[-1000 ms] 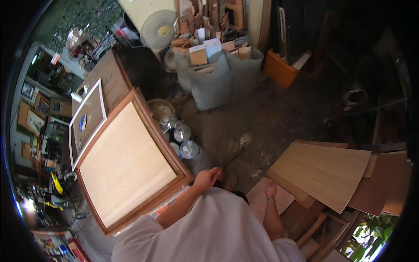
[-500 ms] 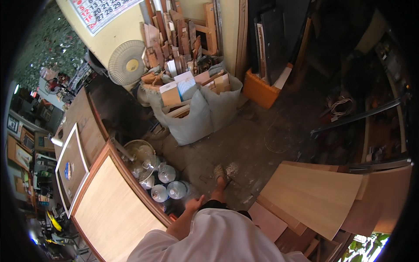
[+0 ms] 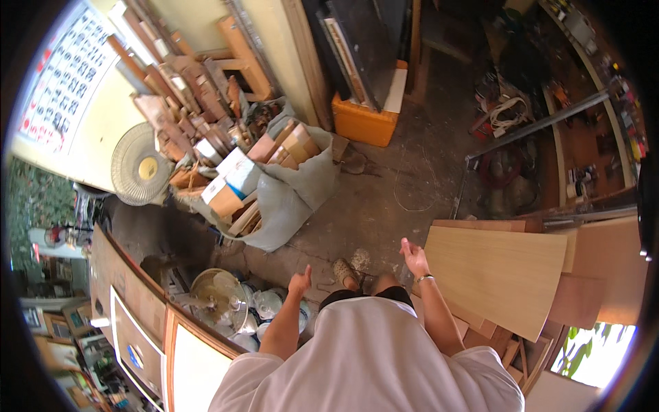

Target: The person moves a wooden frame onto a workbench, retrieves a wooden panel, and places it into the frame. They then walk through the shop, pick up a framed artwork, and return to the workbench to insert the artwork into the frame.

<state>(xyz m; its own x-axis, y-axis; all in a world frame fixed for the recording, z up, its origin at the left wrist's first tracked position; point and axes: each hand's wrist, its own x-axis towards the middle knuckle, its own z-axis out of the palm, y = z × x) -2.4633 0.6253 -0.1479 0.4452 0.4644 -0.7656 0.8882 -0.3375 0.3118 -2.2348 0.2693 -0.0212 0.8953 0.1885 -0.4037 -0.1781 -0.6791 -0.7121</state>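
Observation:
My left hand (image 3: 300, 280) hangs in the air beside my left leg, holding nothing, its thumb apart from the loosely bent fingers. Closest to it are several clear plastic bottles (image 3: 268, 303) and a round fan cage (image 3: 226, 295) on the floor. My right hand (image 3: 413, 257), below which a bracelet (image 3: 424, 278) circles the wrist, is also free, with thumb and fingers loosely apart. Just right of it lies a pale wooden panel (image 3: 494, 268) on a stack of sheets; the hand does not appear to touch it.
A grey sack (image 3: 281, 213) full of wood offcuts (image 3: 199, 103) stands ahead at left, beside a standing fan (image 3: 146, 168). An orange box (image 3: 364, 120) holds dark panels. At right a metal bar (image 3: 542, 123) crosses before shelves. A framed panel (image 3: 195, 364) lies at lower left.
My view has turned to the right, so the sack and fan sit further left. My right hand and forearm have come into sight. The foot has shifted slightly in view.

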